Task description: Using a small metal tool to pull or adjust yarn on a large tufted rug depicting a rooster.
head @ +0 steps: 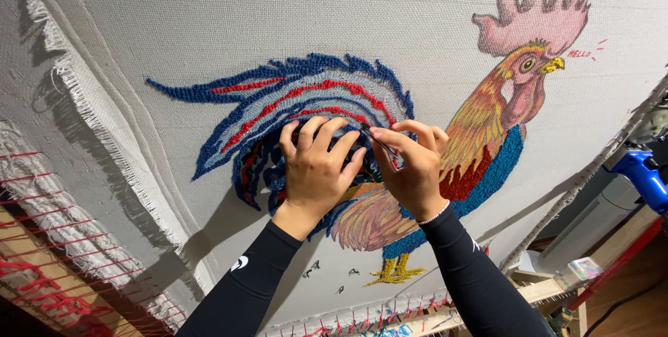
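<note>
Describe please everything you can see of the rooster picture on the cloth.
The rooster is a colourful design on pale woven cloth stretched on a frame. Its tail is tufted in blue, red and grey yarn loops; the breast is partly tufted blue and red. The pink comb, orange neck, wing and yellow feet look only drawn or painted. The left hand lies flat on the tail, and the right hand pinches a thin dark tool against it.

Two bare hands, long tight black sleeves (243, 288) (a small white logo near each forearm), thin pale wristband (437, 213).
</note>
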